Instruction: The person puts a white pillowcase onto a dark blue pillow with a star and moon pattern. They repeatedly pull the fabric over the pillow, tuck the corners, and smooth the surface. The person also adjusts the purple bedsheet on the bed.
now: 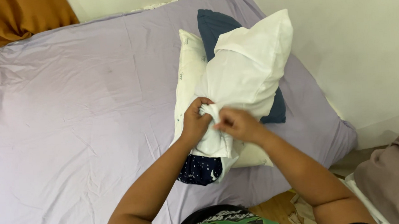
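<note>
Head view — fingers (198,111) of both hands curled tight, pinching the white pillowcase (245,72).

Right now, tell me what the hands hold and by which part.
Both the left hand and right hand grip the white pillowcase at its bunched open end.

White pillowcase (247,67), navy star-speckled pillow (200,169), dark blue pillow (215,25), lavender bedsheet (70,110), mustard cloth (13,17).

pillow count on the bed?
3 visible: white pillow gripped by both hands on top; dark blue pillow beneath it; cream patterned pillow at the bottom. More may be hidden under the stack.
</note>
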